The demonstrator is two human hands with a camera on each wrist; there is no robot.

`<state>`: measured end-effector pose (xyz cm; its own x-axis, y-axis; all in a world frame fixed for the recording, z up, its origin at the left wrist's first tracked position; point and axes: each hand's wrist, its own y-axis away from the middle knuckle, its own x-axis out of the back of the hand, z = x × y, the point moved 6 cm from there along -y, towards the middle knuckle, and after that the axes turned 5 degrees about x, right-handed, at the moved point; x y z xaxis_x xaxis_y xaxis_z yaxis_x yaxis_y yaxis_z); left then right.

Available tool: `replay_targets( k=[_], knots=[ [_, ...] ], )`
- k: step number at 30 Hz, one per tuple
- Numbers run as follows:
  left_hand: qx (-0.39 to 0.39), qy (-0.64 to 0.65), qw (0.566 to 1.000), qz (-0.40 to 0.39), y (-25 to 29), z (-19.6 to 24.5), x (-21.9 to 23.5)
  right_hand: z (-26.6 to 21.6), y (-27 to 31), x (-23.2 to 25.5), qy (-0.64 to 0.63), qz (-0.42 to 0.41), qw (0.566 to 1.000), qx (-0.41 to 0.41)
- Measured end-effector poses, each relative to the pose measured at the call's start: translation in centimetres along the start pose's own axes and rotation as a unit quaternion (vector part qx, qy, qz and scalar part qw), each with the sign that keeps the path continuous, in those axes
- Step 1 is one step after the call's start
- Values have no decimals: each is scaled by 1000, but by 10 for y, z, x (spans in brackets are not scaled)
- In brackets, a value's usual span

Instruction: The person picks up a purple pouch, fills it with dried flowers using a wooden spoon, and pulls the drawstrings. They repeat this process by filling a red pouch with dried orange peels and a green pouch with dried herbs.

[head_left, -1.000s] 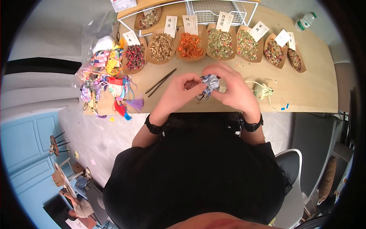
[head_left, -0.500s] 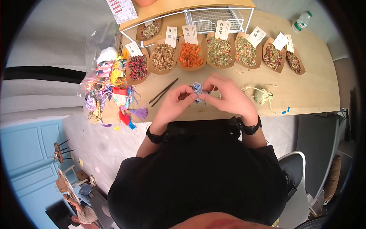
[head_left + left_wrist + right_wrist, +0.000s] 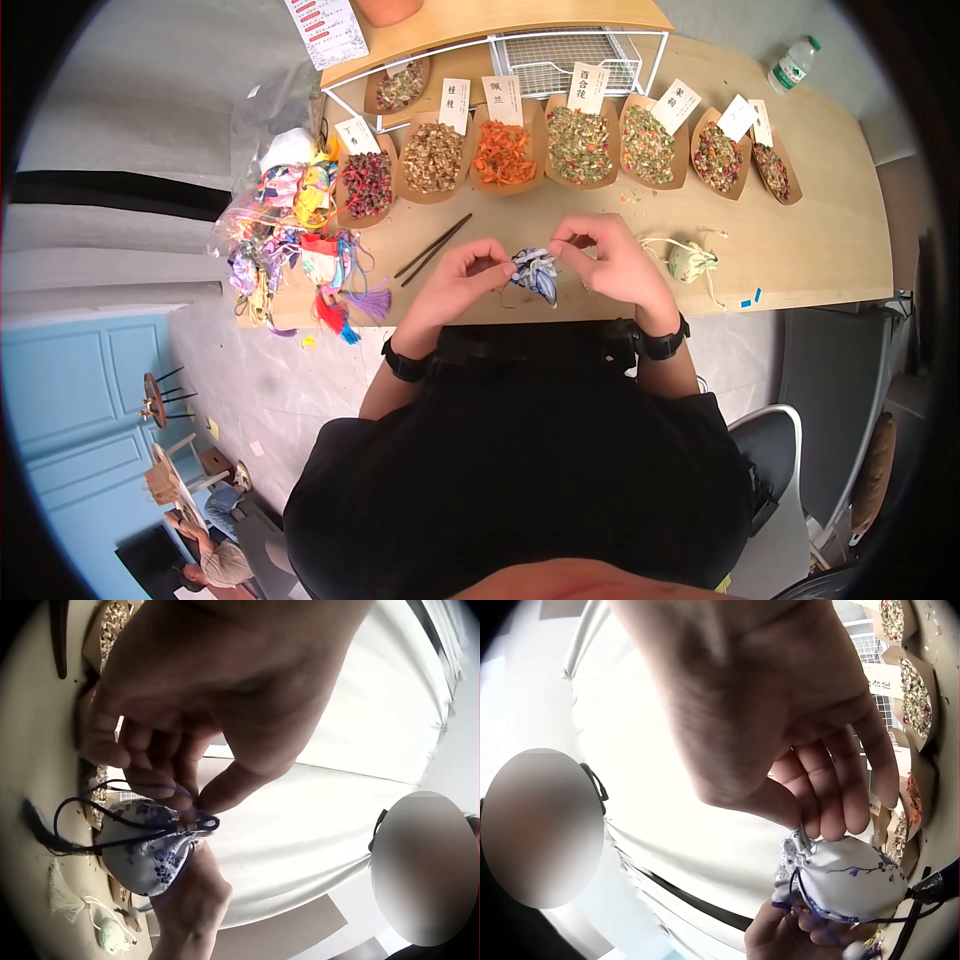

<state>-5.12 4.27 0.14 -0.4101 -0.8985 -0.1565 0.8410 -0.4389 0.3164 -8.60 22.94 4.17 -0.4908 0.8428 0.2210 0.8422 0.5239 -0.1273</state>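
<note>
Between my two hands, above the table, is a small white drawstring pouch with blue flower print. Thumb and fingertips of my left hand pinch the gathered neck and its cord on one side. On the other side, my right hand pinches the ruffled mouth. The pouch's body looks round and full in the right wrist view. Dark blue cords loop out from the neck in the left wrist view, and a dark tassel hangs off the pouch's bottom.
Paper trays of dried herbs, such as the orange one, line the table's back with label cards. Black tweezers lie left of my hands, near colourful tasselled sachets. A pale green pouch lies right; a bottle stands behind.
My hands have gone from cupping the bunched pouch to pinching its mouth from opposite sides. The pouch has turned, its body now hanging towards me. The head view has shifted slightly.
</note>
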Motion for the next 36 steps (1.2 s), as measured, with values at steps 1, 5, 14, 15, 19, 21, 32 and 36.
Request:
replay_targets(
  k=[1, 5, 14, 15, 19, 21, 32, 36],
  knots=[
    [11, -16, 1000, 5, 1, 5, 0, 1, 1, 2, -2, 4, 1000, -13],
    [3, -67, 997, 34, -4, 3, -1, -1, 2, 6, 12, 20, 1000, 1],
    [-49, -204, 972, 109, -10, 12, -14, -16, -3, 1, 100, 9, 994, 51],
    [-56, -194, 972, 119, -11, 9, -13, -17, -3, 1, 101, 2, 993, 62],
    [-42, -183, 973, 132, -10, 3, -14, -3, -4, -10, 125, -34, 991, 22],
    [-23, -183, 974, 129, -10, -1, -14, -2, -4, -14, 136, -53, 989, -10],
    [-15, -197, 972, 123, -11, -7, -8, 5, -11, -22, 209, -72, 975, -26],
    [-17, -227, 968, 106, -12, -7, -6, 7, -13, -22, 209, -66, 976, -23]
  ],
)
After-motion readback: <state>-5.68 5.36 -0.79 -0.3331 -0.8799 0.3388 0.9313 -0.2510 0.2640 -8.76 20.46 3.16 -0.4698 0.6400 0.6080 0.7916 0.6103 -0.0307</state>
